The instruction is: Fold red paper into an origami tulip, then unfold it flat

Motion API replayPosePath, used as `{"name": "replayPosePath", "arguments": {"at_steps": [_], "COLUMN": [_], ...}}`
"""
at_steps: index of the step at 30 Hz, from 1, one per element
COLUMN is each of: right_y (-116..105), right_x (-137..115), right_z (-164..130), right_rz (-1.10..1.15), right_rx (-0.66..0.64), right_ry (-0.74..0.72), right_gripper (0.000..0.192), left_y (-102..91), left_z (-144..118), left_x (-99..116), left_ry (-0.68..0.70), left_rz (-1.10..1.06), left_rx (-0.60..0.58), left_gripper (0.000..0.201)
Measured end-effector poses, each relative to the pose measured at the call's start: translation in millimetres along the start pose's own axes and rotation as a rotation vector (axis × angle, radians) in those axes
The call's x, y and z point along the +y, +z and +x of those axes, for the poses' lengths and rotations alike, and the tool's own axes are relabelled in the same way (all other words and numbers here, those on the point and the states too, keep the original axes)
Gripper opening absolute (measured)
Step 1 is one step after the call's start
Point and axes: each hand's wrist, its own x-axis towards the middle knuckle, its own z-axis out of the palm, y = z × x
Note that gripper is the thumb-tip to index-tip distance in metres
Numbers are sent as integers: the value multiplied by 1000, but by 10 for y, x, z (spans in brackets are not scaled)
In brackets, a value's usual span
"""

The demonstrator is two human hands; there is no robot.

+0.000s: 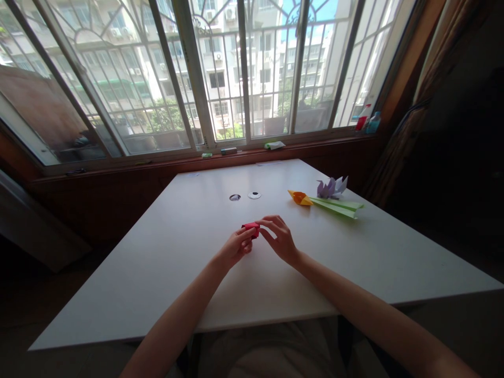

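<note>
A small red folded paper (250, 227) is held up above the white table, near its middle. My left hand (235, 245) grips it from the left, thumb on top and the other fingers curled beneath. From the right, my right hand (280, 237) reaches in with thumb and index fingertips pinching at the paper's right edge. The fingers cover part of the paper, so its full folded shape is hidden.
On the white table (157, 283), an orange origami flower (300, 198) with a light green paper stem (334, 206) lies to the right. Beside it sits purple and white origami (332, 187). Two round discs (254, 195) lie farther back. Bottles (373, 122) stand on the windowsill.
</note>
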Motion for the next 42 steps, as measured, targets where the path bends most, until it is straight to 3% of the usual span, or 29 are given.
{"name": "replayPosePath", "arguments": {"at_steps": [20,30,42], "right_y": [40,5,-1], "right_x": [49,106,124], "right_z": [-6,25,32], "right_rz": [-9,-62,-95], "right_rx": [22,-59,-130], "right_ry": [-23,-59,-35], "right_gripper": [12,9,9], "left_y": [-51,-140,-117], "left_z": [40,97,87], "left_x": [-46,-87,-87], "left_ry": [24,29,32], "left_rz": [124,174,229], "left_rx": [69,92,162], "left_gripper": [33,33,35]}}
